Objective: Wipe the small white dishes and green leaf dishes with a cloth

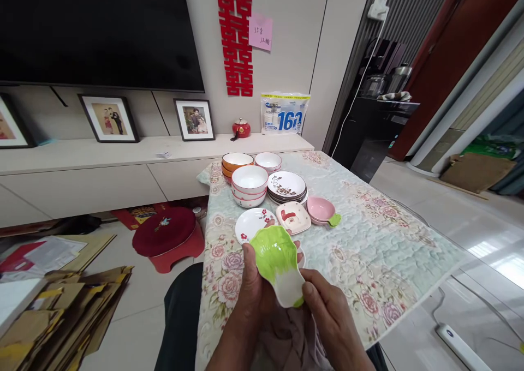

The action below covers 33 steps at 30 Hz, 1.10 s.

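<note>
A green and white dish shaped like a leafy cabbage (276, 253) is held up over the near side of the table, its glossy hollow facing me. My left hand (252, 286) cradles it from below, thumb along the left rim and fingertips showing beyond the right rim. The thumb and fingers of my right hand (329, 308) pinch its narrow white end. Below both hands lies a bunched brownish cloth (286, 338), partly hidden by them. Just beyond the dish are a white plate with red flowers (248, 225) and a squarish cream dish with a red pattern (293, 217).
Stacked white bowls (249, 179), orange bowls (237, 161), patterned plates (286, 184) and pink bowls with a green handle (321, 208) stand on the floral-covered table (368, 240). A red stool (170, 237) and flattened cardboard (65, 316) are at left. A power strip (460, 346) lies right.
</note>
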Available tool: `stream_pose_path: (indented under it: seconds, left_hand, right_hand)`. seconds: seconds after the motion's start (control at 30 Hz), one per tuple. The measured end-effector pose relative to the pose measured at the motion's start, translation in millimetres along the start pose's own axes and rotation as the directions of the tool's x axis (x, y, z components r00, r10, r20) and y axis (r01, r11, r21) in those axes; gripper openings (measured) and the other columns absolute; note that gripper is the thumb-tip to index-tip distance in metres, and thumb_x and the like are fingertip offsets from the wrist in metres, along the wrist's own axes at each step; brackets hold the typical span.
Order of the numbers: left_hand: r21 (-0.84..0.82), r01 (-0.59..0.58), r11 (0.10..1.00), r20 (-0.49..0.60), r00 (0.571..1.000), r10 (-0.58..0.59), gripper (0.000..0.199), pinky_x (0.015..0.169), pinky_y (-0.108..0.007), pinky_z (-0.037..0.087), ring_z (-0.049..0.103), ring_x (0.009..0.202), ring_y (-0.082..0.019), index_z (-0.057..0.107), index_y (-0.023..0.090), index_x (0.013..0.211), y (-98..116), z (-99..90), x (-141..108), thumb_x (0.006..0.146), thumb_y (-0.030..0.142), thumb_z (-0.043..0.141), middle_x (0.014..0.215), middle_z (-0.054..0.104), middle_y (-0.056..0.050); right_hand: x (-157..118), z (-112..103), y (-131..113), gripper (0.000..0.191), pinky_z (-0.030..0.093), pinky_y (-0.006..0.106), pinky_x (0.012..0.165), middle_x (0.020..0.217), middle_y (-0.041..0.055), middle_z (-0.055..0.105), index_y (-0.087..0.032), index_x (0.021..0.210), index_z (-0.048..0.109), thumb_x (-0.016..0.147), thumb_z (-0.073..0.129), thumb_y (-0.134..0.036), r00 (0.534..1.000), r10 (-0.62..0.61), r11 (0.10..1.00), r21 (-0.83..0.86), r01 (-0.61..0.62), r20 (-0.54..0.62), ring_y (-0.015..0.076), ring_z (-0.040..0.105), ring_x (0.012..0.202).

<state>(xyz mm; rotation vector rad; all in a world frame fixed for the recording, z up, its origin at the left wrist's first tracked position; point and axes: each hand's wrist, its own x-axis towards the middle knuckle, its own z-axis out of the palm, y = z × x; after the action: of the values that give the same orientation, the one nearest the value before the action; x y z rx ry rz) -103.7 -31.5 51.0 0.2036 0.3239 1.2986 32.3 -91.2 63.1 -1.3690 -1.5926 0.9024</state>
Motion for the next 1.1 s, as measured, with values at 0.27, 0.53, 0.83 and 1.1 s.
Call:
stream_pose_path:
  seconds: [0.27, 0.53, 0.83, 1.1]
  left_hand:
    - [-0.084, 0.057, 0.995, 0.056, 0.997, -0.053, 0.080, 0.088, -0.049, 0.056, 0.069, 0.103, -0.036, 0.055, 0.024, 0.137, 8, 1.4, 1, 0.070, 0.065, 0.074, 0.117, 0.072, -0.012]
    - [-0.015, 0.100, 0.995, 0.134, 0.986, -0.097, 0.083, 0.086, -0.048, 0.055, 0.068, 0.102, -0.034, 0.050, 0.022, 0.141, 3, 4.7, -5, 0.074, 0.066, 0.070, 0.119, 0.070, -0.014]
    - [0.190, 0.008, 0.982, 0.196, 0.980, -0.046, 0.076, 0.094, -0.047, 0.049, 0.065, 0.106, -0.033, 0.048, 0.021, 0.144, -9, 5.3, -11, 0.083, 0.064, 0.062, 0.121, 0.067, -0.016]
    - [0.504, -0.007, 0.863, 0.296, 0.941, -0.165, 0.065, 0.090, -0.038, 0.046, 0.064, 0.095, -0.027, 0.059, 0.018, 0.135, -19, 8.3, -20, 0.084, 0.058, 0.064, 0.103, 0.070, -0.011]
  right_hand:
    - [-16, -2, 11, 0.044, 0.052, 0.037, 0.084, 0.112, 0.0076, 0.066, -0.029, 0.112, 0.070, 0.070, 0.072, -0.017, 0.920, -0.086, 0.882, -0.401, 0.249, 0.382, 0.0285, 0.059, 0.103]
    - [-25, -17, 35, 0.019, 0.053, 0.024, 0.069, 0.087, 0.0031, 0.066, -0.023, 0.089, 0.067, 0.091, 0.049, -0.017, 0.963, -0.190, 0.899, -0.361, 0.248, 0.190, 0.0162, 0.065, 0.081]
    - [-8, -52, 1, 0.017, 0.055, 0.029, 0.079, 0.110, 0.0075, 0.065, -0.026, 0.108, 0.067, 0.092, 0.062, -0.028, 0.829, -0.502, 0.745, -0.610, 0.271, -0.245, 0.0205, 0.065, 0.100]
    - [-1, -2, -9, 0.019, 0.056, 0.031, 0.079, 0.101, 0.0085, 0.066, -0.024, 0.103, 0.063, 0.094, 0.050, -0.016, 0.880, -0.471, 0.762, -0.527, 0.376, -0.052, 0.0201, 0.065, 0.094]
